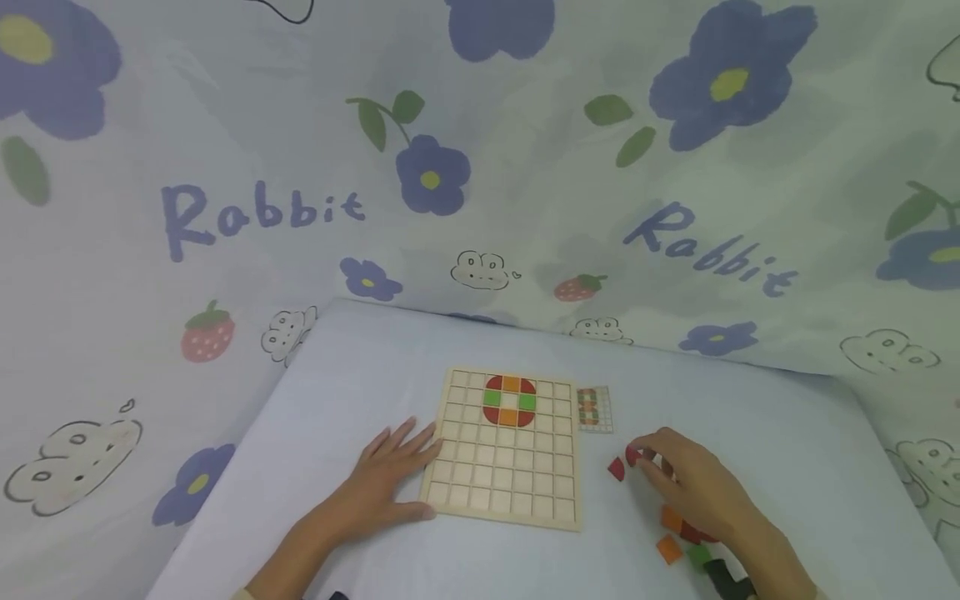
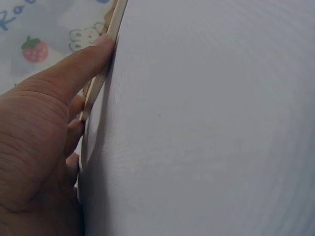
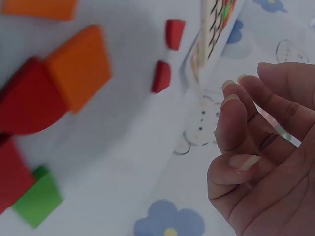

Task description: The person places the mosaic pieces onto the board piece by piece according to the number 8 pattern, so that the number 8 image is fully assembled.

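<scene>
A wooden grid board lies on the table; red, orange and green tiles form a rounded ring around one bare cell near its far edge. My left hand rests at the board's left side with spread fingers, and its thumb touches the board's edge. My right hand hovers right of the board, its fingers loosely bent with nothing visible between them. Two red quarter-round tiles lie on the table near it; in the head view one red tile lies left of the fingertips.
A small pattern card lies against the board's right side. Under my right forearm are loose tiles: orange, green and red. A patterned cloth hangs behind the white table.
</scene>
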`<state>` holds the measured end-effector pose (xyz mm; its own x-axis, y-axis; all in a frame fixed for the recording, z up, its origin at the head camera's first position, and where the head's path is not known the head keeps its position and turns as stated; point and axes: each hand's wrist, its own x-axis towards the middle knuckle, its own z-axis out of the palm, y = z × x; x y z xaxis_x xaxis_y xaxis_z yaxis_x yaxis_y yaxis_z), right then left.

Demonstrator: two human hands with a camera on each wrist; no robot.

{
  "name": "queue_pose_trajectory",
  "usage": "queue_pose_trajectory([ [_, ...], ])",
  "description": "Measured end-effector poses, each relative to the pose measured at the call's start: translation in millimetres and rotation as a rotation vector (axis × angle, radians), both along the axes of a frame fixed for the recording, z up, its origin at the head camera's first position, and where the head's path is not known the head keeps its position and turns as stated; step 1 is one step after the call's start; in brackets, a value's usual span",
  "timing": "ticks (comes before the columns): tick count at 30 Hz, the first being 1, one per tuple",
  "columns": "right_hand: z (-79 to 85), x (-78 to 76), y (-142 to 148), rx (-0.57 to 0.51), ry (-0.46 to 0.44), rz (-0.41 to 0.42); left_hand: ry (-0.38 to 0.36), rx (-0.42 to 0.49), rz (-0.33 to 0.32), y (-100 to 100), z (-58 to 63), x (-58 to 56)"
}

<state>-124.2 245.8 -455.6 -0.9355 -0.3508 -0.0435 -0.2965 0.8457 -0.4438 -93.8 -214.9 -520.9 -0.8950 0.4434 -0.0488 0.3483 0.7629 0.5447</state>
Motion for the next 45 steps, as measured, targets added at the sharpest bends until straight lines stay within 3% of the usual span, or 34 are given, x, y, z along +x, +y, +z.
queue_pose_trajectory([
  [8, -6.8, 17.1, 27.2, 0.041, -0.083, -0.087, 0.009, -0.002, -0.006, -0.7, 0.7, -1.1],
  [16, -13.5, 32.3, 34.5, 0.076, -0.252, -0.173, 0.011, 0.006, -0.011, -1.3, 0.4, -1.2],
  [28, -27.8, 44.6, 36.1, 0.169, -0.221, -0.147, 0.01, 0.016, -0.007, -0.4, -0.1, -0.3],
  [37, -31.3, 46.8, 42.2, 0.226, -0.34, -0.219, 0.016, 0.017, -0.004, -2.0, 0.3, -0.9],
  [45, -32.9, 49.3, 44.3, 0.195, -0.408, -0.273, -0.007, 0.008, -0.002, -0.1, -0.7, -0.3],
])
